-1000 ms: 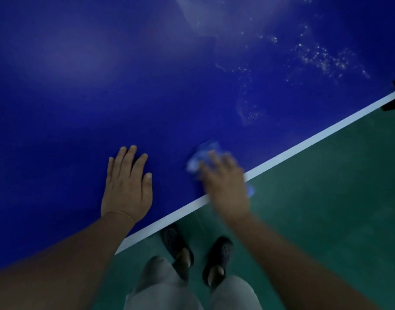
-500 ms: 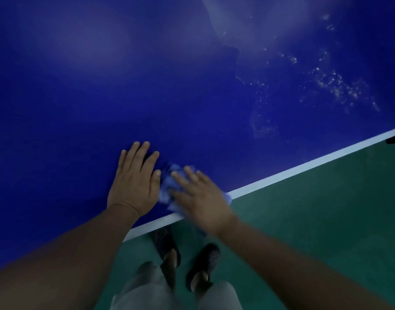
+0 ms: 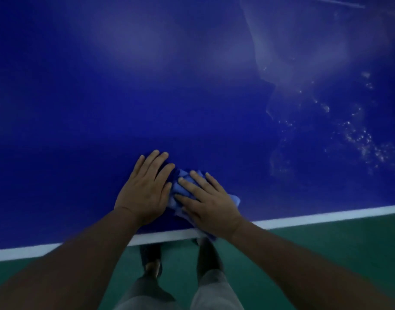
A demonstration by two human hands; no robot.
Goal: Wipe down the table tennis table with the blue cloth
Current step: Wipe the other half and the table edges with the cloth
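1. The blue cloth (image 3: 180, 186) lies bunched on the table (image 3: 147, 86) near its front edge. It looks soft, light and limp, so it is probably best pressed flat from above.
2. The right hand (image 3: 210, 202) lies on it with fingers straight. The left hand (image 3: 145, 189) rests flat just beside it.
3. The white edge line (image 3: 326, 214) runs close by the wrists. Open tabletop and wet spots (image 3: 360, 135) lie ahead to the right.
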